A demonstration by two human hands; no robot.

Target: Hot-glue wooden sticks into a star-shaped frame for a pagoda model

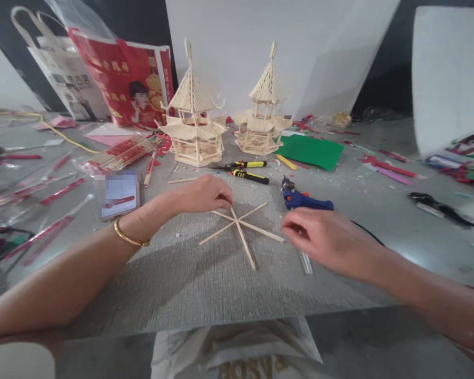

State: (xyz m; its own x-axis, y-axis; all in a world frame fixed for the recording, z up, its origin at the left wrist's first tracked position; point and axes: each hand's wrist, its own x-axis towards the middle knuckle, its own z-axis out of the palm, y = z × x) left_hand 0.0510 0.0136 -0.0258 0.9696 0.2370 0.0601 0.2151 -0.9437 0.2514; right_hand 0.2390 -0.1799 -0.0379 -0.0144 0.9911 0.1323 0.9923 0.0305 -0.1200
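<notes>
Thin wooden sticks (245, 241) cross at one middle point on the grey table mat, forming a flat six-armed star. My left hand (211, 192), with a gold bangle at its wrist, is closed in a pinch on the far tip of one stick. My right hand (319, 237) hovers just right of the star, thumb and fingers curled together; whether it holds anything is hidden. Below it lies a clear glue stick (307, 264), partly covered by the hand. Behind my right hand rests a blue glue gun (306, 199) with a dark cord.
Two stick-built pagodas (197, 131) (260, 126) stand at the back. Before them lie black-and-yellow pliers (250, 176) and a green sheet (314, 151). A phone (119, 195), packed sticks (120, 152) and a red bag (118, 79) are leftward; a black cutter (442, 208) is rightward.
</notes>
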